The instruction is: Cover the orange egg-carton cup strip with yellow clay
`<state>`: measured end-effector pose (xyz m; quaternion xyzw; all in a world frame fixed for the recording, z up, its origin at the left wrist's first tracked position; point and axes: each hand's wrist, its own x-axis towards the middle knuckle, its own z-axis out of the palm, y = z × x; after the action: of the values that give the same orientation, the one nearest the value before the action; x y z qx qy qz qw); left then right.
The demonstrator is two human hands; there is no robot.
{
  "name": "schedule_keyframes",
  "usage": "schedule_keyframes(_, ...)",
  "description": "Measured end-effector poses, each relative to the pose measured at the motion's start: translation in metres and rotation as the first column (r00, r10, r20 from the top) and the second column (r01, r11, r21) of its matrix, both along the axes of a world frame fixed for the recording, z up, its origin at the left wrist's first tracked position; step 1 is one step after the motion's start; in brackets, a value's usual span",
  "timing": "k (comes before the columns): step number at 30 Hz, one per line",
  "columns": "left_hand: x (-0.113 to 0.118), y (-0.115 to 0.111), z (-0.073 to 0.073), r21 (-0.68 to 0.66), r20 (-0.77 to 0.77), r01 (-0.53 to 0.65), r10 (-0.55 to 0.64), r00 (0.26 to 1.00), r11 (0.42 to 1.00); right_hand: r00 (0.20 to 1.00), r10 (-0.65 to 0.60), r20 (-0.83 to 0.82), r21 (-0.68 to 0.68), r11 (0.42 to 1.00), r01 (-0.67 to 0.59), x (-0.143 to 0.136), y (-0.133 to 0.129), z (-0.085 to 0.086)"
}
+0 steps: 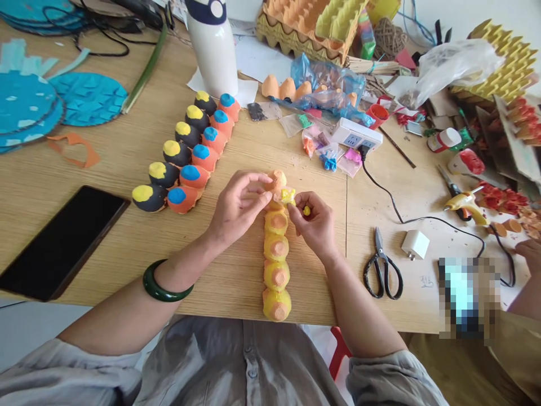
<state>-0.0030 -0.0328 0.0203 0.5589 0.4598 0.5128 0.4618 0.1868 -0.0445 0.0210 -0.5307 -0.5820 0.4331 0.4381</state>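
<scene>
A strip of egg-carton cups point(276, 248) lies lengthwise before me. Its nearer cups are coated in yellow clay around bare orange tips, while the far cup is still plain orange. My left hand point(243, 203) is at the far end, thumb and fingers pinched on a small clear bag of yellow clay point(288, 195). Close on its right, my right hand point(315, 225) is curled, with a bit of yellow clay point(306, 210) at its fingers. To the left stand a finished-looking black strip with yellow tops point(177, 152) and an orange strip with blue tops point(203, 158).
A phone point(63, 242) lies at left. Scissors point(382, 265), a white plug adapter point(415, 244) and a power strip point(357, 134) with its cable are at right. A white bottle point(213, 53) and egg trays point(304, 28) stand behind. Another person's hand point(530, 256) shows at the right edge.
</scene>
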Motion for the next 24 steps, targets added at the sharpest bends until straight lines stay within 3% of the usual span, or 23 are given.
schedule_keyframes(3,0.0005,-0.0013,0.0005,0.251,-0.173,-0.016,0.061,0.983,0.968,1.0,-0.005,-0.015,-0.019,1.0,0.005,-0.0005,0.0002,0.0003)
schedule_keyframes(7,0.0022,-0.0037,-0.0009,0.372,-0.299,0.043,0.076,0.951,0.927,1.0,0.022,0.0,-0.005,1.0,-0.022,-0.0013,-0.0018,0.0007)
schedule_keyframes(16,0.0022,-0.0047,0.0035,0.288,-0.349,0.103,0.004,0.937,0.952,0.996,-0.008,0.09,0.063,0.998,0.003,-0.0012,-0.0014,0.0007)
schedule_keyframes(20,0.0008,-0.0021,0.005,0.194,-0.254,0.11,-0.059,0.965,0.975,0.994,-0.009,0.11,0.09,0.996,-0.001,-0.0012,-0.0011,0.004)
schedule_keyframes(24,0.0,-0.0028,0.0057,0.126,-0.147,0.091,-0.072,0.986,0.988,0.988,-0.024,0.156,0.213,0.977,-0.01,-0.0011,-0.0023,0.0047)
